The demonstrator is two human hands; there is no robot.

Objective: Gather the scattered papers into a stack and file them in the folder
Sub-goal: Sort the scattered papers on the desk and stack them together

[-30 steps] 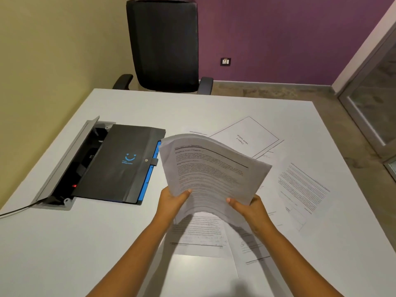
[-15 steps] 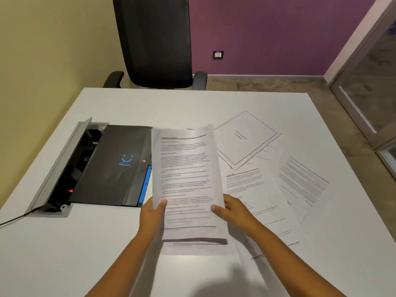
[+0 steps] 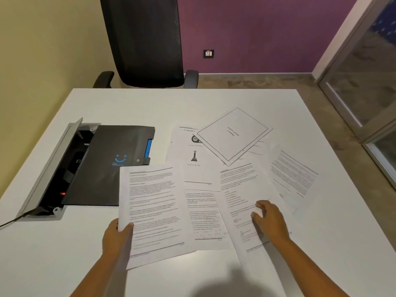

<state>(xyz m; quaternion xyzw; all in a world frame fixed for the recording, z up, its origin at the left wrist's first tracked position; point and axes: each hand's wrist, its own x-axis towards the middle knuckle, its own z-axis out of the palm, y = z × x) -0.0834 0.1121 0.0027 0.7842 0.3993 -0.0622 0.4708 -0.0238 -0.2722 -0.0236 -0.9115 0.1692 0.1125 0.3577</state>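
A white table (image 3: pixel 214 103) is seen from above, with a black mesh office chair (image 3: pixel 143 39) pushed in at its far edge. An open cable box (image 3: pixel 53 168) is set into the table on the left, a red light showing inside. A black folder (image 3: pixel 107 163) with a blue smiley logo is laid closed beside that box, partly overlapping it, its near right corner covered by paper.

A small stack of printed papers (image 3: pixel 154 213) is held at its left edge by the left hand (image 3: pixel 116 239), thumb on top and fingers underneath; the stack rests low over the table and overlaps the folder.

Loose sheets are spread to the right: a text sheet (image 3: pixel 203 217) just beside the stack, a sheet with pictures (image 3: pixel 192 159) behind it, a bordered title page (image 3: pixel 233 136) turned at an angle on top of others, and a text page (image 3: pixel 295 174) furthest right.

The right hand (image 3: pixel 270 219) is pressed flat, fingers loosely spread, on another text sheet (image 3: pixel 240 189); nothing is gripped by it.
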